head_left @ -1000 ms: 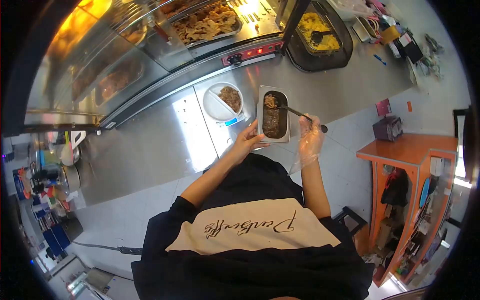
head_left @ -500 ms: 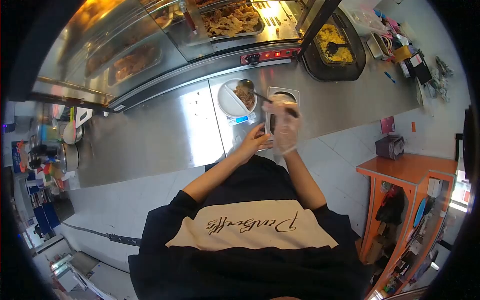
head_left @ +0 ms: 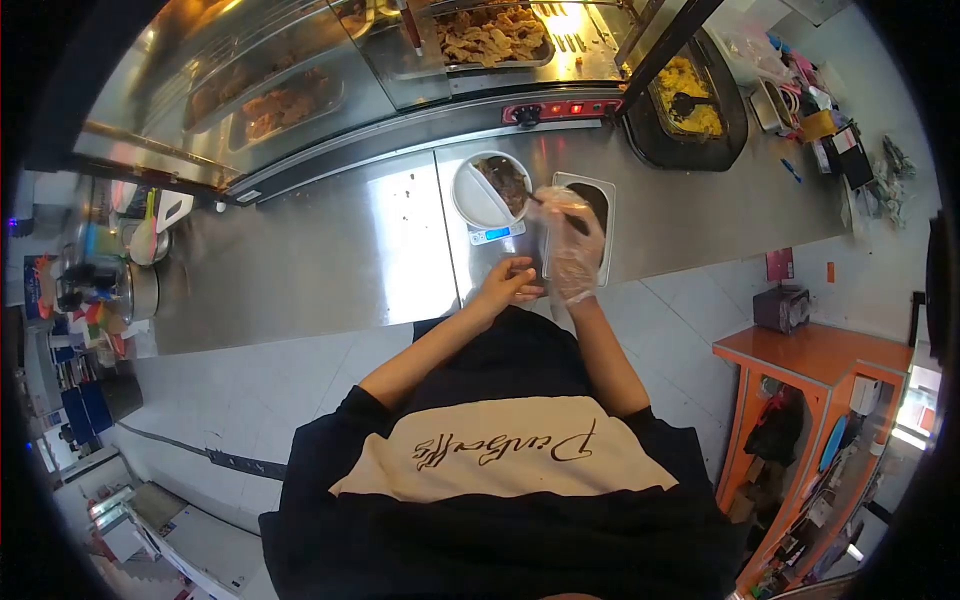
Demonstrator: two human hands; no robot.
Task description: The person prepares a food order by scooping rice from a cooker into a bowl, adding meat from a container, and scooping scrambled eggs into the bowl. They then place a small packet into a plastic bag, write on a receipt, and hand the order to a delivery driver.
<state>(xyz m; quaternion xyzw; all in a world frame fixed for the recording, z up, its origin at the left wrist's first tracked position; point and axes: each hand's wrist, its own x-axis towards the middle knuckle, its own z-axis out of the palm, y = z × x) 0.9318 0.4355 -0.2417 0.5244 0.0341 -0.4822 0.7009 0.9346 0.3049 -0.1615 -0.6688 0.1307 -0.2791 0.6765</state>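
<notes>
My right hand (head_left: 573, 240), in a clear plastic glove, is closed around the dark handle of a ladle (head_left: 534, 199). The ladle's head is over the round white divided bowl (head_left: 481, 200), where it is hard to tell from the dark brown food (head_left: 505, 180) in the right compartment. The left compartment shows bare white. Under the bowl sits a digital scale (head_left: 497, 234) with a lit blue display. Below my right hand is a metal pan (head_left: 610, 225), its dark contents partly hidden. My bare left hand (head_left: 512, 283) is open at the counter's front edge, left of the pan.
A heated glass display case (head_left: 290, 100) with trays of fried food (head_left: 492, 38) lines the back of the steel counter (head_left: 330, 260). A black tray holds yellow food (head_left: 690, 90) at the right rear. Pots (head_left: 140, 290) stand far left; an orange cabinet (head_left: 810, 350) stands right.
The ladle's head has turned down into the bowl, and the food there looks darker and wetter. My left fingers have come away from the pan's edge. The whole view has shifted slightly.
</notes>
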